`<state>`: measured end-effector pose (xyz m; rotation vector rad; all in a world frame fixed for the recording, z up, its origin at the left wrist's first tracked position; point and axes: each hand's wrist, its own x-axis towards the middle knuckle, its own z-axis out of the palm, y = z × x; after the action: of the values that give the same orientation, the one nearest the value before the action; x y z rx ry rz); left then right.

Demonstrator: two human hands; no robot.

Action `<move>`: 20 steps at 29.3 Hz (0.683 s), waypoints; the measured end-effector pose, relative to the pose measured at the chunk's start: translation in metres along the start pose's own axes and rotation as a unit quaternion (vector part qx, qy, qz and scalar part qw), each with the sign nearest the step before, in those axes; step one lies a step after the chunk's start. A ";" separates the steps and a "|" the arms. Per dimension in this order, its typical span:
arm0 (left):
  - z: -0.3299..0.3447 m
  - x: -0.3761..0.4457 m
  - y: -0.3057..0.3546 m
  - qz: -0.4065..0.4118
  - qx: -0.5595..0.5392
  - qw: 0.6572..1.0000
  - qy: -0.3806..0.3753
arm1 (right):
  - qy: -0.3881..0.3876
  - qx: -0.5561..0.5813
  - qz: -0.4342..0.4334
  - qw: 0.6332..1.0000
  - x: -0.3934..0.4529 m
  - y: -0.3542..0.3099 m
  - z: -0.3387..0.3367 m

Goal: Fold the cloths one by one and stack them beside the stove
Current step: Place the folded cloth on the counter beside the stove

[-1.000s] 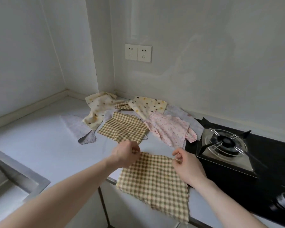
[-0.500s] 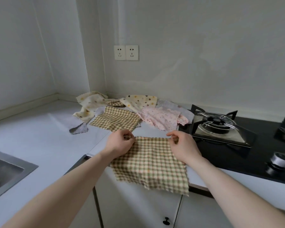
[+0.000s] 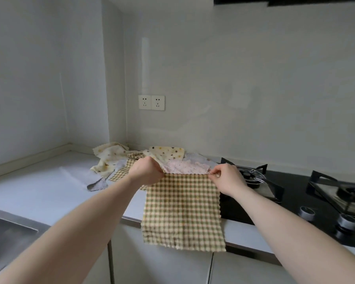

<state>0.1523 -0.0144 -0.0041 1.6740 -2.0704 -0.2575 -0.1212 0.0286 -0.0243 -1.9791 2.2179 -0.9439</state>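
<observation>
fingers of the right hand pinch one top corner of the checked cloth; the left hand, curled tight, grips the other. both forearms reach forward, holding it upright above the desk edge, its lower edge hanging free. behind lies a heap of unfolded cloths, beside the stove. sink at left.

Your layout — sink at the left, set in the counter; stove at the right. Between them, at the back against the wall: the heap of cloths. Before the heap, the cloth you hold up hangs over the counter's front edge — sockets above
</observation>
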 end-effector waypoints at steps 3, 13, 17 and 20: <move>0.004 0.005 0.011 -0.029 -0.064 0.997 0.022 | 0.024 -0.018 0.017 0.999 0.007 -0.008 -0.002; 0.025 -0.002 0.007 0.040 -0.064 0.995 0.062 | 0.011 -0.002 -0.015 1.000 -0.004 0.009 -0.002; 0.028 -0.018 -0.001 0.077 -0.036 0.995 0.059 | -0.022 -0.005 -0.060 0.998 -0.028 0.014 -0.007; 0.031 -0.036 -0.011 0.094 -0.029 0.994 0.056 | -0.043 -0.011 -0.088 0.995 -0.050 0.019 -0.006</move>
<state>0.1532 0.0132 -0.0444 1.4164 -2.0975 -0.1567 -0.1311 0.0765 -0.0464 -2.2099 2.0449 -0.8355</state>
